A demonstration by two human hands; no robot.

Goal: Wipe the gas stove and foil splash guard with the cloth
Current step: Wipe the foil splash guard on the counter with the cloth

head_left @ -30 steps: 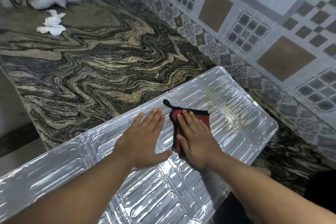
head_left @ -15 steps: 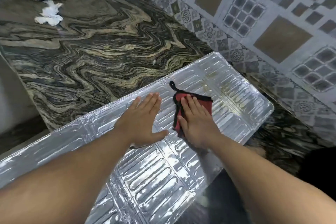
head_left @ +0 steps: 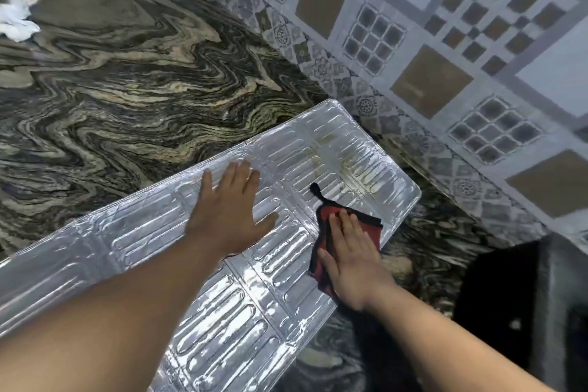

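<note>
The foil splash guard (head_left: 133, 242) lies flat across the marble counter, its embossed panels shiny. Yellowish grease stains show on its far right panel. My left hand (head_left: 227, 210) presses flat on the foil with straight, spread fingers. A red cloth with black edging (head_left: 370, 226) lies near the guard's right edge, its black hanging loop pointing away from me. My right hand (head_left: 351, 259) presses flat on the cloth, fingers straight and together. A dark shape at the lower right may be the gas stove (head_left: 521, 305); only its corner shows.
The swirled marble counter (head_left: 127, 89) stretches to the far left, where crumpled white paper or cloth (head_left: 17, 17) lies. A patterned tiled wall (head_left: 445, 57) rises right behind the guard's far end.
My right hand has slid the cloth toward the guard's right edge, away from my left hand. The left hand stays pressed on the foil. The view has shifted.
</note>
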